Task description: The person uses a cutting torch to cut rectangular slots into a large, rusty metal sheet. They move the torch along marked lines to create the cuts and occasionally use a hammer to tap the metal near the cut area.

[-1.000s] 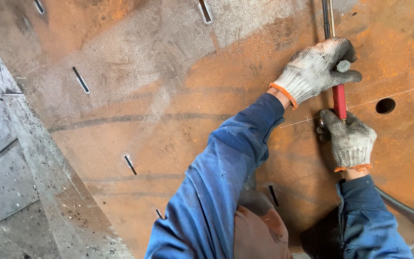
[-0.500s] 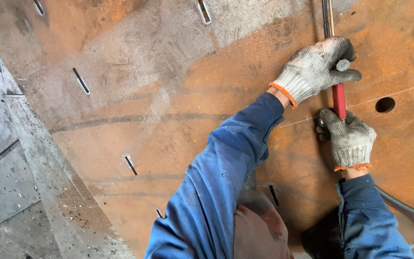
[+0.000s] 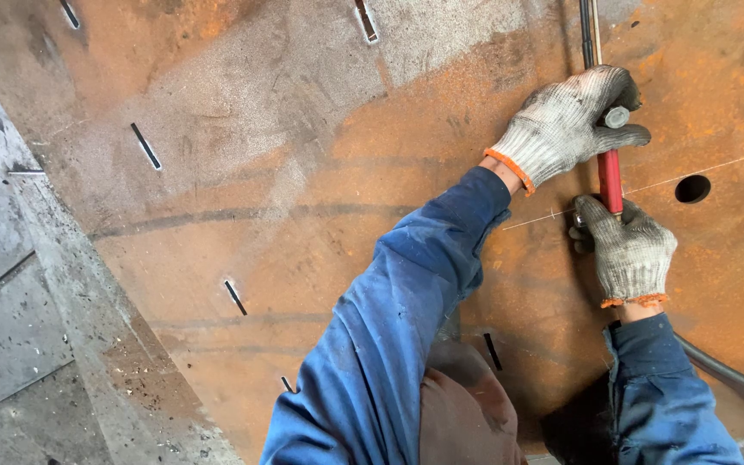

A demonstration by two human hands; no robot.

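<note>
My left hand (image 3: 561, 129), in a grey knit glove with an orange cuff, is closed over the upper end of a red-handled tool (image 3: 610, 181), beside its metal knob. Just below it, my right hand (image 3: 630, 254) in a matching glove grips the lower end of the same tool. A thin dark rod (image 3: 587, 34) runs up from the tool to the top edge of the view. Both hands rest on a large rusty steel plate (image 3: 303, 215), where a thin pale scribed line (image 3: 725, 164) crosses under the tool. Both of my sleeves are blue.
A round hole (image 3: 692, 189) lies in the plate right of the tool. Several narrow slots, such as one slot (image 3: 145, 145) at the left, are cut into the plate. A dark hose (image 3: 725, 370) trails off at the lower right. Grey metal flooring (image 3: 10, 327) borders the plate's left edge.
</note>
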